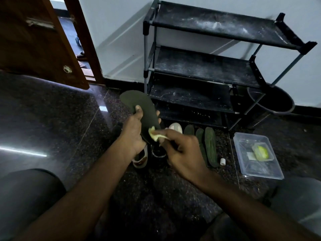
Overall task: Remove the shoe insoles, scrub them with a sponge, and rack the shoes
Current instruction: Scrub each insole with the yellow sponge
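Note:
My left hand [133, 131] grips a dark green insole [140, 108] and holds it up at an angle over the floor. A yellow-green sponge [155, 135] sits pinched in the fingers of my right hand [184, 150], pressed against the insole's lower end. Under my hands lie a white and dark shoe [140, 159] and a black shoe [159, 153]; a pale shoe toe [175, 127] shows behind them. Three green insoles [210, 145] lie side by side on the floor to the right. The black shoe rack [208, 66] stands behind with bare, dusty shelves.
A clear plastic tub [257, 153] with a second sponge [261, 152] inside sits on the floor at right, a small white cap [222, 161] beside it. A dark bucket [271, 101] stands by the rack's right legs. A wooden door [34, 40] hangs open at left.

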